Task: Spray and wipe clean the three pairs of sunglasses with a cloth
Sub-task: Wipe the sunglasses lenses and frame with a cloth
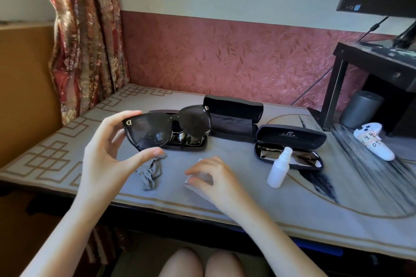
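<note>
One pair up, wipe pending.
Pinching sunglasses (157, 130) in left fingers (153, 153), curling right fingers (194, 180) onto cloth (200, 161); next, likely cloth to lens.

Left hand (105, 141): I hold it raised, thumb below and fingers (126, 117) above, pinching the sunglasses (166, 126) at one end.
Right hand (209, 177): low, palm down, fingers curled on the white cloth (193, 186).
Forearms: both bare.
</note>
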